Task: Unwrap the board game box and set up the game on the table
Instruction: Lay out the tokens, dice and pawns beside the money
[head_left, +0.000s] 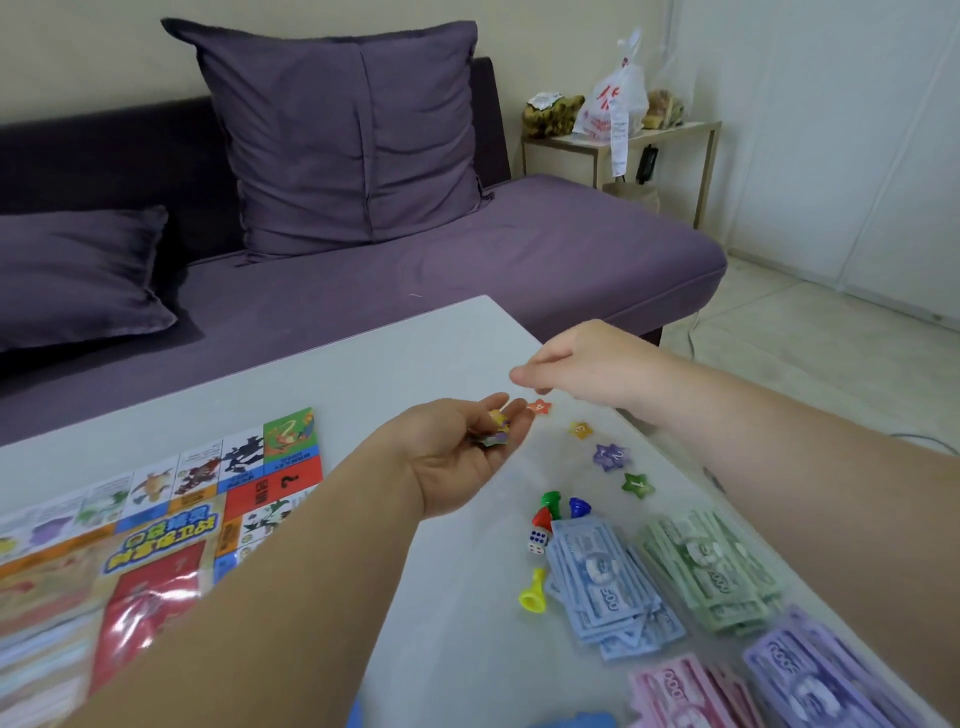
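The game board lies unfolded on the left of the white table. My left hand is palm up over the table and carries a few star tokens on its relaxed fingers. My right hand hovers just above a red star, fingers pointing down, nothing visible between them. The red star heads a row on the table with a yellow star, a purple star and a green star.
Pawns, dice and a yellow pawn lie beside blue, green, pink and purple money stacks. A plastic-wrapped pack rests on the board. A purple sofa stands behind the table.
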